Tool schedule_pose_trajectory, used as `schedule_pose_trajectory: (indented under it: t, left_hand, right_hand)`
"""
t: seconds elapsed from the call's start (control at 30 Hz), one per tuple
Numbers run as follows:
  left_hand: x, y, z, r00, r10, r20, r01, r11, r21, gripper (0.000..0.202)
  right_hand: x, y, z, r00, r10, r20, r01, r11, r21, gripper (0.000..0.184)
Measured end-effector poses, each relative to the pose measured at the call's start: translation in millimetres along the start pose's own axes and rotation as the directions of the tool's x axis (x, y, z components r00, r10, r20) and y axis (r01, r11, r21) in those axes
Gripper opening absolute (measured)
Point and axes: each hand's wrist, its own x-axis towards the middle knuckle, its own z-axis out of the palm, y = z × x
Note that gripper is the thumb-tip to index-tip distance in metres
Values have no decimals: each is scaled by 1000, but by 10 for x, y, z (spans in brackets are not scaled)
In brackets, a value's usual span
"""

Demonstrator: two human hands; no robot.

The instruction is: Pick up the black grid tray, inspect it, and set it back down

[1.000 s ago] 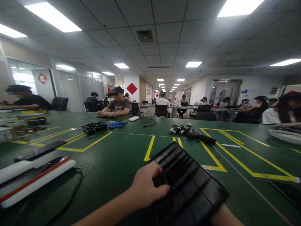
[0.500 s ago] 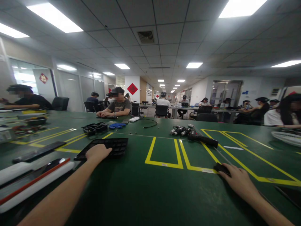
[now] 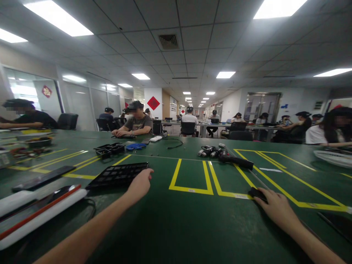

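Note:
A black keyboard [image 3: 114, 176], its grid of keys blurred, lies on the green table at the left. My left hand [image 3: 140, 185] is at its right end, fingers curled round the near right edge; the fingertips are partly hidden. At the right, my right hand [image 3: 277, 207] is closed over a small black computer mouse [image 3: 257, 194], with the thumb on its near side. A thin cable [image 3: 260, 179] runs from the mouse towards a dark cylindrical handle [image 3: 236, 161].
White foam pieces and an orange-edged item [image 3: 52, 205] lie at the near left. Black bins [image 3: 110, 149], a blue item [image 3: 136, 146] and a bundle of metal-ended parts [image 3: 210, 151] sit farther back. Yellow tape [image 3: 191, 190] marks the table. A co-worker [image 3: 137, 123] sits opposite.
My left hand has moved right, from the top of the keyboard to its right end, and the keyboard is slightly turned. My right hand stays on the mouse. The view has shifted slightly.

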Motion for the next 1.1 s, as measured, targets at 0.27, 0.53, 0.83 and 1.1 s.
schedule_pose_trajectory:
  t: [0.27, 0.53, 0.83, 1.1]
  left_hand:
    - [-365, 130, 371, 920, 335, 201, -292, 931, -217, 46]
    - [-403, 222, 125, 964, 246, 97, -258, 956, 142, 32]
    - [-286, 108, 149, 992, 4, 127, 58, 875, -481, 13]
    - [270, -327, -226, 887, -455, 83, 363, 575, -733, 26]
  right_hand:
    - [9, 14, 17, 1000, 16, 11, -17, 999, 31, 57]
    - [12, 34, 34, 999, -1, -33, 3, 999, 43, 57]
    - [15, 36, 30, 1000, 3, -16, -3, 999, 50, 57]
    - [-4, -4, 15, 1000, 26, 13, -27, 996, 80, 57]
